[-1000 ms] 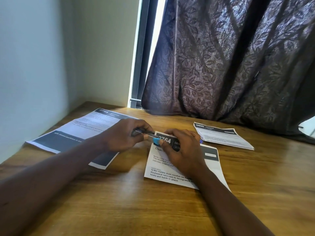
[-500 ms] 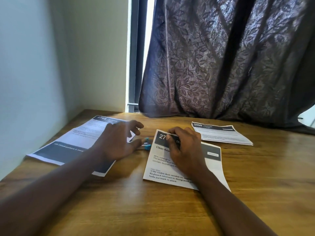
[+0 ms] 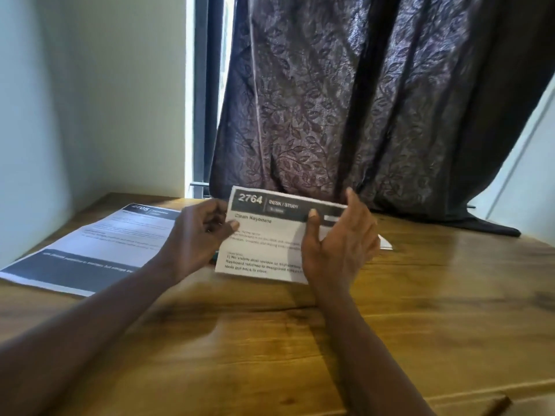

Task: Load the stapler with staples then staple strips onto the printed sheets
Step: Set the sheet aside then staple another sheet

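A printed sheet headed "2764 Clean Keyboard" (image 3: 270, 232) is lifted off the wooden table (image 3: 435, 310) and tilted up toward me. My left hand (image 3: 196, 238) pinches its left edge. My right hand (image 3: 339, 244) grips its right side, thumb on the dark header bar. A small teal sliver of the stapler (image 3: 213, 259) shows just under the sheet's lower left corner, mostly hidden by my left hand and the paper. No loose strip can be made out.
A larger printed sheet headed "2705" (image 3: 99, 247) lies flat at the left by the wall. The corner of another sheet (image 3: 386, 243) peeks out behind my right hand. A dark patterned curtain (image 3: 360, 115) hangs at the table's far edge.
My left hand has let go of the stapler, which now lies on the table. Both hands have picked the "2764" sheet up from the table and tilted it upright.
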### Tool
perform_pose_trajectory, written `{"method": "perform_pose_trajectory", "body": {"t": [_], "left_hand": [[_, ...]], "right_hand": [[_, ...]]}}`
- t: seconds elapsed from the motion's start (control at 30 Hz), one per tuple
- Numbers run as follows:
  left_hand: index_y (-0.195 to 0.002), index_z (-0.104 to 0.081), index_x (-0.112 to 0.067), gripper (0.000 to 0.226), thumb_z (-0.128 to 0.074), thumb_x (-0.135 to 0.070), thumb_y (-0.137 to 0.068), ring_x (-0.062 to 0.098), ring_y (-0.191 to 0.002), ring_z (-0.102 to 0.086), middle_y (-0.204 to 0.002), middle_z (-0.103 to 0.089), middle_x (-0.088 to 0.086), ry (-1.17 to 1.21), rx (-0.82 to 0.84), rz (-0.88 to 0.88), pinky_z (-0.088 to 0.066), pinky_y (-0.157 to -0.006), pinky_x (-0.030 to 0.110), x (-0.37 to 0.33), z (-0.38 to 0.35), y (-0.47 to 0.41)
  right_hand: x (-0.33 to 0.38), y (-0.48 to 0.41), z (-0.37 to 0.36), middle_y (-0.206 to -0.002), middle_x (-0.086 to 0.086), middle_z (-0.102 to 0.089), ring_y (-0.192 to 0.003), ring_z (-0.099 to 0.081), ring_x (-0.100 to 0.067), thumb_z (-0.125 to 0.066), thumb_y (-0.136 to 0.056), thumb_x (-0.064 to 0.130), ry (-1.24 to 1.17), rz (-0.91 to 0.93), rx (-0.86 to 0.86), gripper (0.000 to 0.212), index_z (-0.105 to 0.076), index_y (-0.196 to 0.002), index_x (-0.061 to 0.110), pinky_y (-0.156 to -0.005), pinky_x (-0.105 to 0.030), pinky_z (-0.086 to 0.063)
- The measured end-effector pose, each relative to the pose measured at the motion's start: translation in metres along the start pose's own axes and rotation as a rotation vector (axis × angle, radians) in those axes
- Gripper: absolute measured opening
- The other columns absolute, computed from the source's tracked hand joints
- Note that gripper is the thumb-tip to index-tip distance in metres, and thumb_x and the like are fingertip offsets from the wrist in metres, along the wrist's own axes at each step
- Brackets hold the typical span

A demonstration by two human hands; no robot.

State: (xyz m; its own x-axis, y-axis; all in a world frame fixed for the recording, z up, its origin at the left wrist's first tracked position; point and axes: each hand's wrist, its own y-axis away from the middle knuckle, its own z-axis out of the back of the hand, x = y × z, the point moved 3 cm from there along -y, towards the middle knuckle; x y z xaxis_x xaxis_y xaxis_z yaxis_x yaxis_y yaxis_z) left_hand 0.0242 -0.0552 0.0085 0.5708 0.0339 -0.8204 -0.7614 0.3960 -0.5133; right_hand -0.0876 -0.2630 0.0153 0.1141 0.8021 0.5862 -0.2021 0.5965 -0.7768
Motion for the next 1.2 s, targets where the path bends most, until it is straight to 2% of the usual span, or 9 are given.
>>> {"method": "perform_pose_trajectory", "body": {"t": [0.1, 0.27, 0.47, 0.57, 0.73, 0.87, 1.0, 1.1, 1.2], "left_hand": [[-0.107, -0.071, -0.012, 0.014, -0.071, -0.010, -0.093, 0.013, -0.089, -0.078, -0.096, -0.080, -0.002, 0.031, -0.094, 0.038, -0.065, -0.074, 0.038, -0.001, -0.014, -0.007], [-0.110, -0.068, -0.013, 0.019, -0.071, -0.022, -0.094, 0.015, -0.092, -0.077, -0.098, -0.077, -0.008, -0.058, -0.151, 0.025, -0.065, -0.071, 0.032, 0.000, -0.036, -0.015], [-0.148, -0.040, -0.033, 0.077, -0.026, -0.079, -0.088, 0.025, -0.144, -0.044, -0.156, -0.048, 0.000, -0.878, 0.254, -0.077, -0.030, -0.117, 0.057, 0.020, -0.036, -0.013], [-0.151, -0.032, -0.037, 0.098, -0.004, -0.091, -0.074, 0.025, -0.151, -0.033, -0.164, -0.036, -0.001, -1.010, 0.380, -0.049, -0.018, -0.124, 0.059, 0.031, -0.038, -0.015], [-0.152, -0.032, -0.036, 0.077, -0.024, -0.081, -0.090, 0.024, -0.152, -0.031, -0.164, -0.035, 0.000, -1.076, 0.440, -0.070, -0.012, -0.124, 0.062, 0.035, -0.043, -0.017], [-0.151, -0.035, -0.036, 0.077, -0.021, -0.080, -0.090, 0.023, -0.150, -0.034, -0.161, -0.040, 0.000, -1.091, 0.463, -0.067, -0.011, -0.124, 0.062, 0.037, -0.044, -0.017], [-0.152, -0.032, -0.036, 0.082, -0.014, -0.082, -0.086, 0.023, -0.151, -0.033, -0.161, -0.040, 0.000, -1.126, 0.492, -0.089, -0.010, -0.124, 0.063, 0.038, -0.046, -0.019], [-0.152, -0.032, -0.037, 0.089, -0.007, -0.084, -0.081, 0.023, -0.150, -0.034, -0.160, -0.040, 0.000, -1.125, 0.507, -0.099, -0.009, -0.124, 0.063, 0.039, -0.046, -0.020], [-0.153, -0.031, -0.037, 0.094, -0.001, -0.085, -0.078, 0.023, -0.151, -0.032, -0.160, -0.040, 0.000, -1.119, 0.516, -0.093, -0.008, -0.123, 0.065, 0.039, -0.046, -0.019]], "right_hand": [[-0.042, -0.013, -0.007, -0.146, -0.009, -0.054, -0.132, -0.050, -0.030, -0.062, -0.092, 0.049, -0.180, -0.312, 0.246, 0.073, -0.033, -0.153, 0.022, -0.112, -0.052, -0.038], [-0.095, -0.020, -0.011, -0.106, -0.011, -0.076, -0.095, -0.071, -0.028, -0.067, -0.095, 0.016, -0.702, -0.953, 0.541, 0.015, -0.070, -0.110, 0.012, -0.067, -0.036, -0.058], [-0.143, -0.074, -0.020, -0.103, -0.013, -0.063, -0.073, -0.059, -0.019, -0.076, -0.088, 0.012, -0.599, -0.859, 0.272, 0.043, -0.057, -0.124, -0.001, -0.042, -0.022, -0.044], [-0.151, -0.111, -0.031, -0.095, -0.015, -0.064, -0.060, -0.056, -0.017, -0.072, -0.090, 0.009, -0.465, -0.749, 0.279, 0.022, -0.066, -0.110, 0.002, -0.036, -0.016, -0.039], [-0.161, -0.143, -0.054, -0.089, -0.010, -0.073, -0.079, -0.069, -0.025, -0.072, -0.088, 0.012, -0.220, -0.623, 0.323, 0.009, -0.070, -0.081, 0.018, -0.067, -0.037, -0.061], [-0.171, -0.154, -0.064, -0.094, -0.012, -0.076, -0.076, -0.069, -0.025, -0.069, -0.088, 0.013, -0.045, -0.532, 0.380, 0.011, -0.077, -0.094, 0.015, -0.061, -0.032, -0.054], [-0.181, -0.152, -0.061, -0.085, -0.012, -0.074, -0.077, -0.072, -0.030, -0.064, -0.081, 0.011, 0.148, -0.455, 0.405, 0.011, -0.074, -0.077, 0.011, -0.075, -0.043, -0.063], [-0.188, -0.145, -0.053, -0.102, -0.019, -0.071, -0.097, -0.068, -0.039, -0.059, -0.087, 0.022, 0.389, -0.333, 0.470, 0.026, -0.074, -0.103, 0.008, -0.083, -0.041, -0.056], [-0.186, -0.137, -0.047, -0.137, -0.026, -0.049, -0.124, -0.049, -0.046, -0.045, -0.100, 0.048, 0.530, -0.104, 0.443, 0.055, -0.046, -0.143, 0.013, -0.100, -0.053, -0.042]]}}
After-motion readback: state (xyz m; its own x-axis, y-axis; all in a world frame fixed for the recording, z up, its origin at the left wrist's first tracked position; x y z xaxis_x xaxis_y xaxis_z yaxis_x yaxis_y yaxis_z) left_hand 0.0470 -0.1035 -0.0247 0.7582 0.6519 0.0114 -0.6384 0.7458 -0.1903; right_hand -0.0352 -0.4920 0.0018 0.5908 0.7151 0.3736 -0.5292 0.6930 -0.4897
